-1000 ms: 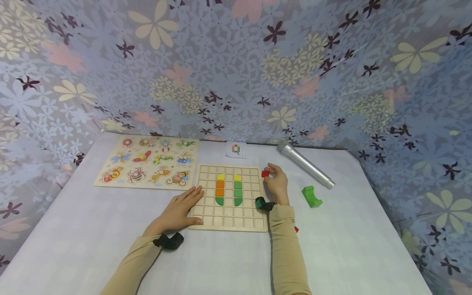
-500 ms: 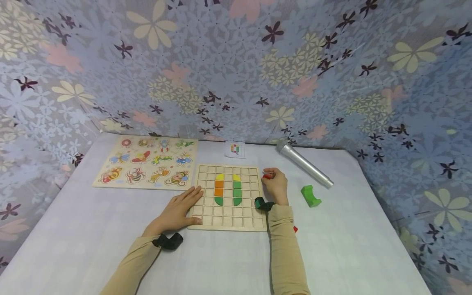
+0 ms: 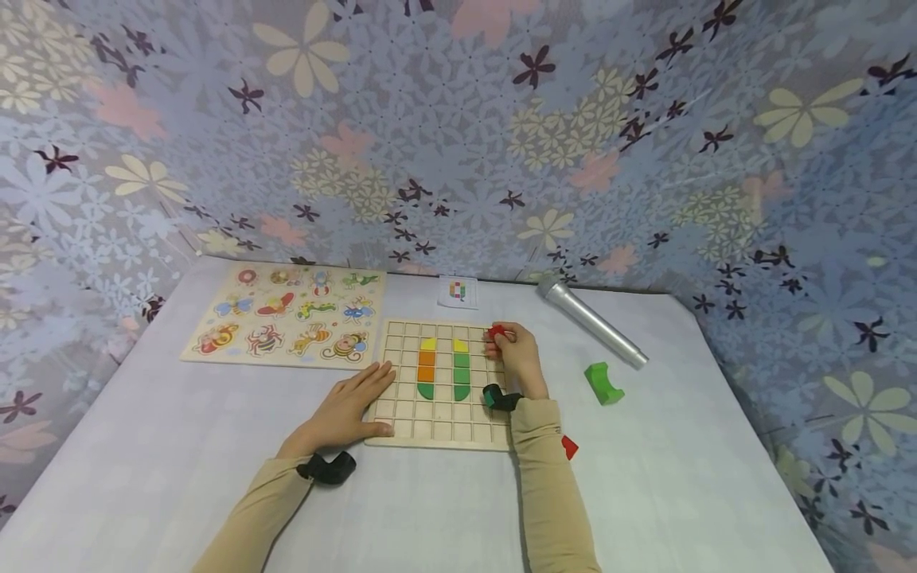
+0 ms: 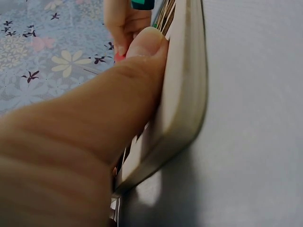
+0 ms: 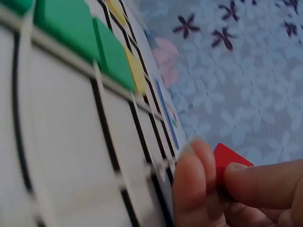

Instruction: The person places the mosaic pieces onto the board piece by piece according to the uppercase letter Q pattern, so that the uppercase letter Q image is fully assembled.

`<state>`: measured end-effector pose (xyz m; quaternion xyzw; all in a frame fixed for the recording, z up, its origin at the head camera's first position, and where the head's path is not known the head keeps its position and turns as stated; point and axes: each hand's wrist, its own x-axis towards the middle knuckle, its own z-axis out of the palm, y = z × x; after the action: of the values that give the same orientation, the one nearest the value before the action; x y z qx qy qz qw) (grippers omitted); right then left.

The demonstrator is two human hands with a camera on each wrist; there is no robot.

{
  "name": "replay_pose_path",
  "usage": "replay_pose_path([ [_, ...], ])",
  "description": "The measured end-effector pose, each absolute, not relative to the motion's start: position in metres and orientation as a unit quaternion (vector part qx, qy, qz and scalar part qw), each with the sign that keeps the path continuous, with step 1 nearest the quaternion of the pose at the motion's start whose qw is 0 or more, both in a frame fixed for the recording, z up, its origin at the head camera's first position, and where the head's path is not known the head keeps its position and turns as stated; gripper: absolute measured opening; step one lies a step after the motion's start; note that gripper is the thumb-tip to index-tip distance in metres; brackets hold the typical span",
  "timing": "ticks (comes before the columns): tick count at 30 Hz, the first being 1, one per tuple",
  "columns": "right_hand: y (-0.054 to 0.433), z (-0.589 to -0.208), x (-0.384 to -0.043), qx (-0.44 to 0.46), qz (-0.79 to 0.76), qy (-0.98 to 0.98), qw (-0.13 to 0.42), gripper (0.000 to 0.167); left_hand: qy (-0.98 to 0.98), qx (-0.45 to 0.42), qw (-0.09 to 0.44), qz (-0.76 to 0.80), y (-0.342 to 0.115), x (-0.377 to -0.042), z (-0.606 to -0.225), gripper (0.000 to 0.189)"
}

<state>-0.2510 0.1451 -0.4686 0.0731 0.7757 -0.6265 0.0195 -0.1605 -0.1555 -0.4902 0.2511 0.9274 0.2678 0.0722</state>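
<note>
A wooden grid board lies on the table with two columns of coloured pieces set in it. The left column has a yellow piece, orange squares and a green rounded piece. The right one has a yellow piece above green pieces. My left hand rests flat on the board's left edge, its thumb on the near corner. Over the board's upper right corner, my right hand pinches a red block between thumb and fingers, apart from the grid squares.
A red piece lies partly hidden beside the right forearm. Further right are a green arched block and a silver microphone. A pattern card lies behind the board. An insect puzzle board is at the left.
My right hand has moved left with the red block, from beside the board to over its upper right corner. More of the red piece by the forearm shows. The left hand stays put.
</note>
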Motion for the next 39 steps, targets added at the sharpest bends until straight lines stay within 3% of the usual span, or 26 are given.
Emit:
replay_pose_path([
  [9,0.111,-0.468,-0.248,0.052,-0.626,0.778,0.036,0.025,0.926,0.256,0.069,0.269,-0.157,-0.16,-0.489,0.089],
  [18,0.09,-0.468,-0.246,-0.002,-0.487,0.873,-0.016,0.014,0.925,0.26,0.064,0.268,-0.157,-0.16,-0.489,0.089],
  [25,0.087,-0.474,-0.246,-0.016,-0.474,0.88,-0.038,0.01,0.926,0.258,0.068,0.269,-0.156,-0.16,-0.489,0.089],
  [34,0.088,-0.475,-0.246,-0.051,-0.435,0.898,-0.023,0.019,0.927,0.257,0.065,0.265,-0.156,-0.161,-0.489,0.089],
  [39,0.112,-0.474,-0.239,-0.045,-0.508,0.86,0.012,0.027,0.927,0.258,0.062,0.265,-0.156,-0.161,-0.49,0.089],
])
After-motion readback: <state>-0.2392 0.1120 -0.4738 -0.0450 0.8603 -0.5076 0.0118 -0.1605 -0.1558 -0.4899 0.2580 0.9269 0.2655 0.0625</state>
